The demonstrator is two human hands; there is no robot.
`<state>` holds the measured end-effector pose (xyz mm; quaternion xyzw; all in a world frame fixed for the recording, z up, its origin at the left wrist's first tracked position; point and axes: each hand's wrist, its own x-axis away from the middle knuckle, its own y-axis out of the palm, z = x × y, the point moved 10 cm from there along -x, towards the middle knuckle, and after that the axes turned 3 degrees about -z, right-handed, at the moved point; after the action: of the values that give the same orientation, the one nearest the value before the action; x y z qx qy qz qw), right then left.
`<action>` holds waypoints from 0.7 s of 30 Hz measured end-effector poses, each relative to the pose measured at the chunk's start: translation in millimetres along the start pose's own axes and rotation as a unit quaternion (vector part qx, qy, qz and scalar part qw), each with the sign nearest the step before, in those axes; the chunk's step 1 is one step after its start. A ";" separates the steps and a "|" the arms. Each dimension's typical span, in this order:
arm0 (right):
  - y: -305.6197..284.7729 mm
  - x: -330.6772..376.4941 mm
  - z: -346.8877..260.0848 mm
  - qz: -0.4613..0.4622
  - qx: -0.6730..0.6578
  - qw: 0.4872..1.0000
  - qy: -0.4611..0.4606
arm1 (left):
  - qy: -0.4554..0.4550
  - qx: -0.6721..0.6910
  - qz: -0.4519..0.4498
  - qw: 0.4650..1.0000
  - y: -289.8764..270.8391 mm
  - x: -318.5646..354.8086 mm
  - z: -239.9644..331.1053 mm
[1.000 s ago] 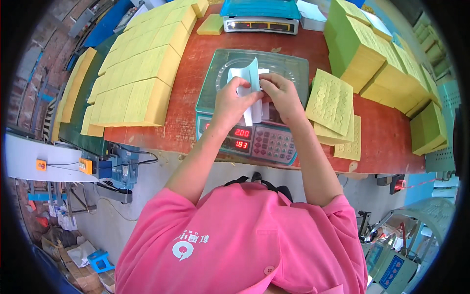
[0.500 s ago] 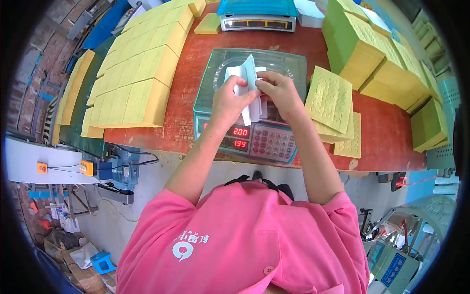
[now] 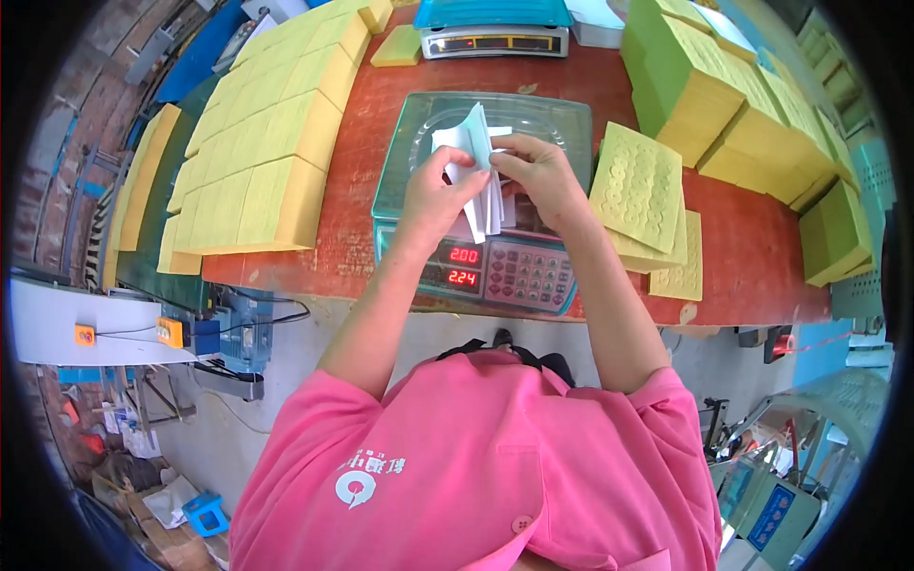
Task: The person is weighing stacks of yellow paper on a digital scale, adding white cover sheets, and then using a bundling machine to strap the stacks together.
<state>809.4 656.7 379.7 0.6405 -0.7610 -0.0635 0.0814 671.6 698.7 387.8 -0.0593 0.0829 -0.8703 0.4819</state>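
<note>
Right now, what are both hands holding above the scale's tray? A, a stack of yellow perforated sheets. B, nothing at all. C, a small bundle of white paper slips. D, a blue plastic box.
C: the left hand and the right hand both pinch a small bundle of white paper slips over the scale; the yellow perforated sheets lie untouched on the table to the right.

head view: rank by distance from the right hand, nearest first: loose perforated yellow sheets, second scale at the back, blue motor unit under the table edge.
From the right hand:
1. Loose perforated yellow sheets, just to its right on the table.
2. Second scale, beyond it at the table's back edge.
3. Blue motor unit, far lower left, below the table edge.
</note>
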 end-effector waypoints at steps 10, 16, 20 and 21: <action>-9.8 7.3 -9.8 0.099 0.164 0.979 -0.071 | -0.003 -0.038 0.007 0.999 -3.3 -3.5 -5.2; -0.4 27.9 -41.2 0.202 0.346 0.882 -0.248 | 0.004 -0.040 0.015 0.999 0.8 -8.8 0.2; 5.6 22.4 -27.0 0.186 0.360 0.907 -0.116 | 0.010 0.015 0.039 0.999 -11.1 -1.6 -14.7; -1.8 20.9 -14.9 0.217 0.358 0.900 -0.121 | 0.034 0.048 0.028 0.998 -5.0 -2.2 -15.8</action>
<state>810.7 635.9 394.8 0.4330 -0.8564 0.1557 -0.2342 665.7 704.5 373.3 -0.0038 0.0591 -0.8608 0.5054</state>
